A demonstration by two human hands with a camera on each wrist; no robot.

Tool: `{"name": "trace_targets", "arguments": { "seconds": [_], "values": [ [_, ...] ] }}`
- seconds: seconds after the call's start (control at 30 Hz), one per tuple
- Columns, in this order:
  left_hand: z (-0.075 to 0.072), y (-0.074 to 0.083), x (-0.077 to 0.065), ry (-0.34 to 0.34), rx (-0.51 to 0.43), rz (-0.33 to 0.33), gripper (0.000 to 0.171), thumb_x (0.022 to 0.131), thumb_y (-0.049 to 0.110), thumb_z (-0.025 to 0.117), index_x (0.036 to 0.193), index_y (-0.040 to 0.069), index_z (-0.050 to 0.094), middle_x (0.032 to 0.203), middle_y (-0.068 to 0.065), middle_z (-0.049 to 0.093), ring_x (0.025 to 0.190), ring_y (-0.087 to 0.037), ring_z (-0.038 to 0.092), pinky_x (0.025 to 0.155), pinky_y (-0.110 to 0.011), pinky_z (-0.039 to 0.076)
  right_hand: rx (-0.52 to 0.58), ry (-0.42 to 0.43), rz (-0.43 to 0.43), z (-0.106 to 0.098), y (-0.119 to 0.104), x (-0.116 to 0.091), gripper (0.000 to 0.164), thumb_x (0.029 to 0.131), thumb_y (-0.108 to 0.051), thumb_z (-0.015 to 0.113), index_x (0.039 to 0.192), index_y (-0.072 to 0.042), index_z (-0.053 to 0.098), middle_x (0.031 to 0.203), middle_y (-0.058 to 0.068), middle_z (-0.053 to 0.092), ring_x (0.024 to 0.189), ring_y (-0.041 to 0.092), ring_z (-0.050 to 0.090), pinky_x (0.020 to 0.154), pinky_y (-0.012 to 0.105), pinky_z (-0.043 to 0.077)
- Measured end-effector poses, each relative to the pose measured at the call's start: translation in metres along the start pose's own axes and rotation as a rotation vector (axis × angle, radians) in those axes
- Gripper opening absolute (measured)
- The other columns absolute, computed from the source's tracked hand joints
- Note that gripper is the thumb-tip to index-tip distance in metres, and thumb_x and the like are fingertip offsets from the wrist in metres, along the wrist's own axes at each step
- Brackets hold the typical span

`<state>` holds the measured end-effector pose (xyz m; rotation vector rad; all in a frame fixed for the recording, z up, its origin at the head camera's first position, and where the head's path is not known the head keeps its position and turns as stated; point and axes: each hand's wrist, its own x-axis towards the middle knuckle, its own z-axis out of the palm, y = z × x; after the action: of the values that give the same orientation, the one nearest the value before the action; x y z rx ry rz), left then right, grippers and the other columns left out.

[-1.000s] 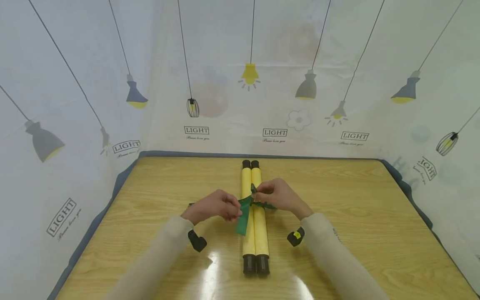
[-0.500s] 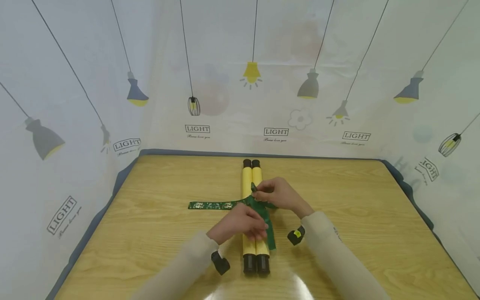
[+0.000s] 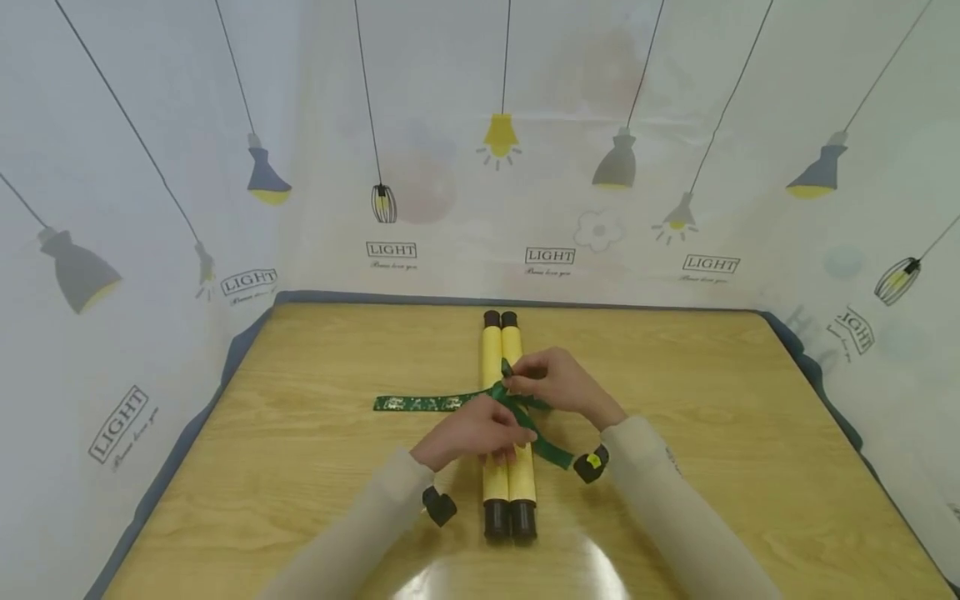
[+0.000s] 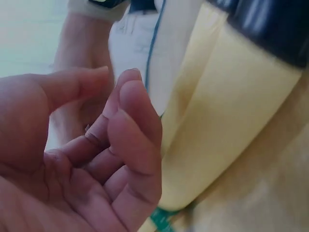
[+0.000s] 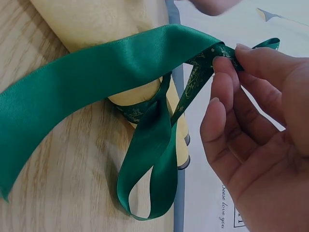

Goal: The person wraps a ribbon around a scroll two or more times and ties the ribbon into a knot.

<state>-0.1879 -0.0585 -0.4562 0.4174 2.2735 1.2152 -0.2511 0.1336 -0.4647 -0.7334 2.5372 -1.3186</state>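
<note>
Two yellow rods [image 3: 492, 350] with black end caps lie side by side on the wooden table, pointing away from me. A green printed ribbon [image 5: 111, 72] passes around their middle, with a hanging loop and a free tail in the right wrist view. Between thumb and fingertips, my right hand [image 3: 557, 382] pinches a folded part of the ribbon above the rods. My left hand [image 3: 474, 429] hovers over the rods' near half. Its fingers are loosely bent, and the left wrist view shows a gap between thumb and fingers with nothing in it.
One ribbon end [image 3: 420, 403] lies flat on the table [image 3: 315, 475] to the left of the rods. White sheets [image 3: 465, 192] printed with lamps surround the table's back and sides. A black wrist camera [image 3: 591, 463] sits close to the other ribbon tail.
My left hand has carried a ribbon tail from the left of the rods across to the right and let it go. My right hand keeps its pinch in nearly the same place.
</note>
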Motion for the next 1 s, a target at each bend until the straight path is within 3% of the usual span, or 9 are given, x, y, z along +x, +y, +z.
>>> {"name": "trace_targets", "arguments": {
  "seconds": [0.17, 0.27, 0.4, 0.53, 0.67, 0.9, 1.0],
  "values": [
    [-0.026, -0.001, 0.002, 0.043, -0.013, -0.011, 0.049, 0.089, 0.054, 0.065, 0.091, 0.006, 0.074, 0.08, -0.007, 0.07, 0.071, -0.032, 0.066, 0.062, -0.046, 0.054, -0.002, -0.006, -0.01, -0.002, -0.003, 0.001, 0.016, 0.094, -0.028, 0.068, 0.098, -0.015, 0.077, 0.09, -0.004, 0.072, 0.075, 0.016, 0.066, 0.063, 0.032, 0.054],
    [-0.042, -0.002, 0.004, 0.088, -0.026, 0.01, 0.057, 0.088, 0.06, 0.063, 0.095, 0.004, 0.072, 0.085, -0.013, 0.07, 0.076, -0.04, 0.064, 0.063, -0.05, 0.053, -0.022, -0.007, -0.025, -0.003, -0.006, 0.003, 0.014, 0.095, -0.024, 0.067, 0.098, -0.014, 0.076, 0.09, -0.005, 0.072, 0.075, 0.014, 0.065, 0.064, 0.03, 0.053],
    [-0.055, -0.001, 0.009, 0.162, -0.032, 0.056, 0.062, 0.085, 0.065, 0.062, 0.099, 0.005, 0.069, 0.087, -0.017, 0.068, 0.077, -0.041, 0.064, 0.065, -0.052, 0.054, -0.063, 0.0, -0.073, -0.002, -0.009, 0.005, 0.016, 0.096, -0.025, 0.065, 0.095, -0.015, 0.077, 0.086, -0.007, 0.071, 0.072, 0.014, 0.063, 0.065, 0.029, 0.052],
    [-0.056, 0.001, 0.013, 0.237, -0.008, 0.092, 0.052, 0.087, 0.061, 0.064, 0.095, 0.009, 0.067, 0.086, -0.014, 0.069, 0.073, -0.036, 0.066, 0.061, -0.043, 0.055, -0.086, 0.001, -0.104, 0.0, -0.014, 0.005, 0.016, 0.096, -0.026, 0.065, 0.093, -0.015, 0.077, 0.085, -0.008, 0.071, 0.068, 0.013, 0.059, 0.064, 0.029, 0.05],
    [-0.052, 0.001, 0.014, 0.281, -0.007, 0.132, 0.032, 0.094, 0.042, 0.065, 0.091, 0.011, 0.067, 0.084, -0.014, 0.069, 0.069, -0.033, 0.066, 0.054, -0.035, 0.053, -0.116, -0.007, -0.1, 0.003, -0.017, 0.003, 0.014, 0.095, -0.026, 0.067, 0.096, -0.017, 0.077, 0.086, -0.011, 0.072, 0.068, 0.01, 0.058, 0.065, 0.028, 0.05],
    [-0.052, 0.001, 0.014, 0.264, -0.063, 0.189, 0.022, 0.098, 0.027, 0.061, 0.093, 0.009, 0.071, 0.08, -0.019, 0.068, 0.067, -0.038, 0.064, 0.062, -0.054, 0.054, -0.108, -0.01, -0.092, 0.005, -0.019, 0.002, 0.016, 0.094, -0.026, 0.068, 0.101, -0.015, 0.077, 0.089, -0.008, 0.072, 0.071, 0.01, 0.059, 0.065, 0.028, 0.05],
    [-0.054, 0.002, 0.015, 0.254, -0.079, 0.202, 0.023, 0.099, 0.025, 0.059, 0.094, 0.006, 0.072, 0.082, -0.021, 0.068, 0.071, -0.042, 0.064, 0.064, -0.056, 0.054, -0.097, -0.018, -0.099, 0.005, -0.019, 0.002, 0.018, 0.094, -0.025, 0.068, 0.104, -0.013, 0.077, 0.091, -0.007, 0.072, 0.074, 0.011, 0.06, 0.067, 0.029, 0.051]
  ]
}}
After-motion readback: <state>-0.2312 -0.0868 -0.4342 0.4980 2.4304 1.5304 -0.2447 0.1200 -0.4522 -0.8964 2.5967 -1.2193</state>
